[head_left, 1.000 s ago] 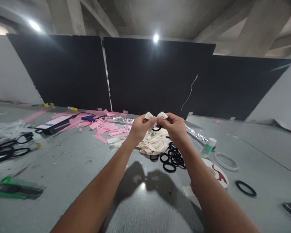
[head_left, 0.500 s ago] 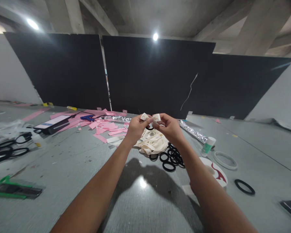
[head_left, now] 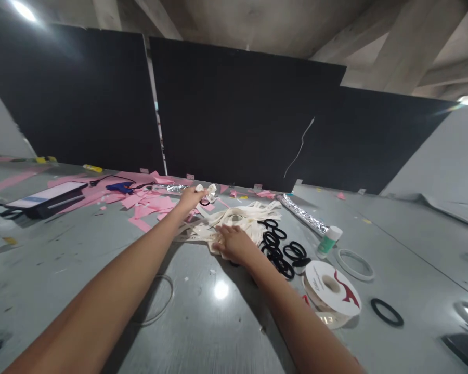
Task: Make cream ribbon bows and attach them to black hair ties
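Observation:
My left hand (head_left: 190, 198) is stretched forward over the grey table and pinches a small cream ribbon bow (head_left: 207, 191) with a black ring on it. My right hand (head_left: 234, 243) lies palm down, fingers spread, on the near edge of a heap of cream ribbon pieces (head_left: 245, 218). A cluster of black elastic rings (head_left: 281, 248) lies just right of that hand.
Pink paper scraps (head_left: 148, 202) and a blue glue gun (head_left: 119, 187) lie at the back left, beside a tablet (head_left: 47, 195). A silver foil strip (head_left: 304, 213), a glue bottle (head_left: 328, 241), a white ribbon spool (head_left: 331, 285), a tape ring (head_left: 354, 263) and a lone black ring (head_left: 387, 311) sit to the right.
Both hands held the bow together in front of me; now the left hand has carried it forward alone and the right hand has dropped onto the ribbon heap. The camera has tilted left and forward.

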